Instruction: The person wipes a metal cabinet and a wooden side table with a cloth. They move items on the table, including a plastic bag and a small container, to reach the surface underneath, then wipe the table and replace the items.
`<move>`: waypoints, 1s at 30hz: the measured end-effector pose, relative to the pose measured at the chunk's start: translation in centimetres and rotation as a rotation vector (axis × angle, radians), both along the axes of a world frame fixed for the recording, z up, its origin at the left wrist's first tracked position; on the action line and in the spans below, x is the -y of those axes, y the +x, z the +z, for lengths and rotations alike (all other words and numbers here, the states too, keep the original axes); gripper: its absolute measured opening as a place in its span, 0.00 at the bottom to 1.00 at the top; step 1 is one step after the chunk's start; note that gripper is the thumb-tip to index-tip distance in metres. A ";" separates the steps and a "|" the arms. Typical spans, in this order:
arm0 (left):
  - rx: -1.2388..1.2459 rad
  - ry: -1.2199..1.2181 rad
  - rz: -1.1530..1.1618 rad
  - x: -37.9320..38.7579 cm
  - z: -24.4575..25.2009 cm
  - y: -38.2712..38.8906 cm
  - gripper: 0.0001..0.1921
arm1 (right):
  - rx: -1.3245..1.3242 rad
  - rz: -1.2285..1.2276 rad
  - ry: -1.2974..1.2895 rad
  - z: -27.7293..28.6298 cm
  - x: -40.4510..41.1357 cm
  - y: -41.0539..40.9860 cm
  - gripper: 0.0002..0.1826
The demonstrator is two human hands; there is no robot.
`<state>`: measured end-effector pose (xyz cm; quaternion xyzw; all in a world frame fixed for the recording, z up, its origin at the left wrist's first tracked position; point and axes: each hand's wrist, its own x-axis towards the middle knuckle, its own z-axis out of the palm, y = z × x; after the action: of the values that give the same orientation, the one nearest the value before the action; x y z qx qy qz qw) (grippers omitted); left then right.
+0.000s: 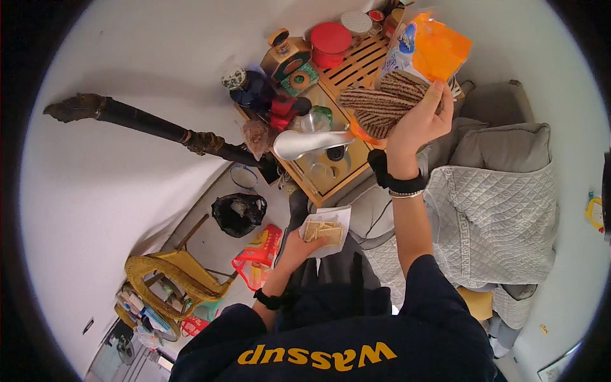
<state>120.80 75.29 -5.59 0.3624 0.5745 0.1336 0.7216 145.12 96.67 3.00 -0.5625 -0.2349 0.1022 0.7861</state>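
Observation:
Low in front of my body, my left hand (pixel 301 249) holds a small white open box (pixel 342 222), with the thumb over its front. Inside the box lie many thin pale wooden sticks (pixel 321 230), which look like toothpicks or matches. Raised over the right side of the table, my right hand (pixel 422 125) has its thumb and fingers closed on a brown-and-dark striped knitted fabric item (pixel 382 102), folded in several lobes. Just behind those fingers shows an orange-and-white plastic packet (pixel 437 45); whether the hand also grips it, I cannot tell.
The wooden tea table (pixel 310 184) bears a silver lamp-like object (pixel 308 144), glass cups, a red round tin (pixel 330 44) and bottles. A grey sofa with a quilted cover (pixel 491 219) stands right. Left are a black-bagged bin (pixel 238 215), red bag (pixel 260 253) and wicker chair (pixel 167 281).

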 end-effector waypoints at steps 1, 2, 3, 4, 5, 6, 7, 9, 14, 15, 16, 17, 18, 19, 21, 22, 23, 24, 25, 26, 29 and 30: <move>-0.030 0.002 -0.013 -0.2 0.0 -0.2 0.20 | -0.027 -0.001 -0.001 0.1 -0.2 -0.3 0.14; -0.065 0.003 -0.021 -0.4 0.0 -0.4 0.20 | -0.011 -0.008 0.005 0.2 -0.4 -0.6 0.14; -0.043 0.000 -0.014 -0.7 0.1 -0.5 0.20 | -0.016 -0.017 0.002 0.3 -0.6 -0.8 0.14; -0.025 -0.003 -0.001 -0.9 0.3 -0.5 0.20 | -0.029 -0.022 0.001 0.4 -0.8 -1.1 0.14; -0.006 -0.004 0.013 -1.2 0.4 -0.6 0.20 | -0.018 -0.027 -0.002 0.5 -1.0 -1.4 0.14; -0.018 -0.004 0.007 -1.4 0.7 -0.6 0.20 | -0.014 -0.028 -0.003 0.6 -1.3 -1.5 0.14; -0.028 -0.003 0.002 -1.6 0.9 -0.6 0.20 | -0.010 -0.023 0.003 0.7 -1.6 -1.7 0.14; -0.037 0.002 -0.003 -1.9 1.2 -0.6 0.20 | 0.036 0.009 -0.028 0.7 -2.5 -1.9 0.14; 0.002 -0.036 0.038 -2.2 1.5 -0.7 0.20 | 0.173 0.063 -0.135 0.3 -3.9 -2.3 0.12; 0.008 -0.027 0.039 -2.3 1.5 -0.8 0.20 | 0.195 0.074 -0.136 0.2 -4.2 -2.2 0.12; 0.012 -0.018 0.039 -2.3 1.4 -0.9 0.20 | 0.207 0.082 -0.147 0.1 -4.3 -2.1 0.11; 0.001 -0.026 0.034 -2.3 1.3 -0.9 0.21 | 0.132 0.125 -0.101 0.0 -4.2 -2.0 0.11; 0.005 -0.017 0.032 -2.3 1.3 -1.1 0.20 | 0.048 0.164 -0.065 0.0 -4.1 -1.8 0.11; -0.004 -0.024 0.025 -2.3 1.3 -1.3 0.20 | -0.037 0.212 -0.019 0.0 -3.9 -1.5 0.10; -0.005 -0.030 0.023 -2.3 1.2 -1.5 0.20 | -0.046 0.243 -0.065 0.1 -3.5 -0.7 0.10; 0.003 -0.028 0.028 -2.4 1.1 -1.5 0.20 | -0.065 0.265 -0.083 0.2 -3.3 -0.3 0.10; -0.003 -0.045 0.024 -2.4 1.0 -1.6 0.20 | -0.049 0.272 -0.085 0.4 -3.0 0.0 0.10; 0.004 -0.028 0.025 -2.4 1.0 -1.6 0.20 | -0.048 0.282 -0.085 0.5 -2.7 0.3 0.10; -0.003 -0.029 0.018 -2.4 1.0 -1.6 0.20 | -0.061 0.293 -0.091 0.7 -2.4 0.5 0.10; -0.011 -0.030 0.011 -2.4 0.9 -1.6 0.20 | -0.040 0.299 -0.100 0.9 -2.0 0.8 0.10; 0.004 -0.019 0.022 -2.3 0.8 -1.3 0.20 | -0.022 0.320 -0.138 1.6 -0.6 1.3 0.09; 0.008 -0.019 0.023 -2.3 0.7 -1.2 0.20 | -0.016 0.328 -0.150 1.8 -0.2 1.4 0.09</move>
<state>119.59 77.56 -4.88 0.3486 0.5768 0.1378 0.7258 146.48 96.82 4.83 -0.5729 -0.3092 0.2506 0.7165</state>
